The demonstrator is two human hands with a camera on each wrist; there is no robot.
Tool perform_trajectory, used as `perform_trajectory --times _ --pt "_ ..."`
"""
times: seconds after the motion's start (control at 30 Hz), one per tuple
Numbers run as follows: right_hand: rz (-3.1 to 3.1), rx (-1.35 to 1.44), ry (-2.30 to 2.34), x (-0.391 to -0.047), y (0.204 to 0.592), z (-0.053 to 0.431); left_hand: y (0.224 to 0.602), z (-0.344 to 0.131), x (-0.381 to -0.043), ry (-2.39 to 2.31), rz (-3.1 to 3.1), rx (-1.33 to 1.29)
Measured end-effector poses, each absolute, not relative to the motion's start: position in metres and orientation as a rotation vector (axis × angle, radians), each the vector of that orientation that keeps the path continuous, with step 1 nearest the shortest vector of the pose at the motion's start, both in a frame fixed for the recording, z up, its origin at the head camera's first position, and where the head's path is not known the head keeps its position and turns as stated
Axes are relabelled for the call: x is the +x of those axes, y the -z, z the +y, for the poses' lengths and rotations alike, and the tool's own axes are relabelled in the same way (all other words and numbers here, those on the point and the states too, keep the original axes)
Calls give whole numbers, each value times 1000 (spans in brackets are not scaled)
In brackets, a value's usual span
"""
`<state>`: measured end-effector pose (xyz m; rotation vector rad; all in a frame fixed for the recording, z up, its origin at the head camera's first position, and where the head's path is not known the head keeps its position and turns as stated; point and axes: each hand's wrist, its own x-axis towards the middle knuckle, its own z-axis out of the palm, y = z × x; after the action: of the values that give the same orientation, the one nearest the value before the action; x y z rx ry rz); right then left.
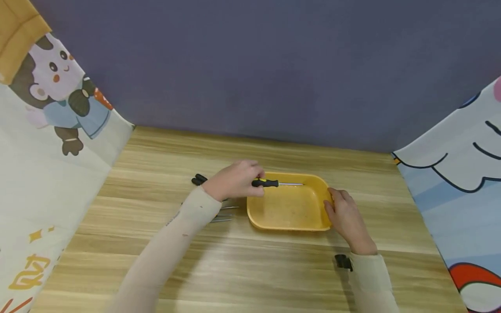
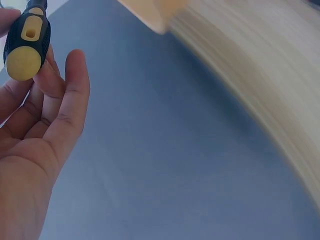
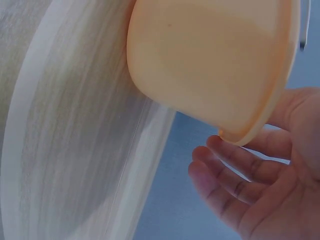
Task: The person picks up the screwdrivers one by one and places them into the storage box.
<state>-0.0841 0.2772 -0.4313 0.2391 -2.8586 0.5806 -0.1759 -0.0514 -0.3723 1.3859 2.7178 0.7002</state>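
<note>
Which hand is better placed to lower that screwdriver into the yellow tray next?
Left, most likely: the left hand grips the screwdriver, which extends over the yellow tray. The right hand holds the tray's right end, so it seems better suited to steadying.

Tabletop (image 1: pixel 250 271) in light wood-grain, streaks running roughly side to side, soft shadows and a faint sheen toward the front. Shallow yellow tray (image 1: pixel 289 213) with rounded corners sits upright on it, a little right of middle, long sides roughly along the grain. Just left of the tray, partly hidden: black handles (image 1: pixel 200 178) farther back, thin metal shafts (image 1: pixel 222 220) nearer, kinds of tool unclear
</note>
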Motion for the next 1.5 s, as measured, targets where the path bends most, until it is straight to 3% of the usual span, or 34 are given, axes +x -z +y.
perform_trajectory --times 0.6,1.5 --pt "-2860 231 -576 -82 430 279 388 52 -210 -577 2439 1345" --pt "-2856 230 -559 -84 433 279 401 72 -191 -26 2492 1153"
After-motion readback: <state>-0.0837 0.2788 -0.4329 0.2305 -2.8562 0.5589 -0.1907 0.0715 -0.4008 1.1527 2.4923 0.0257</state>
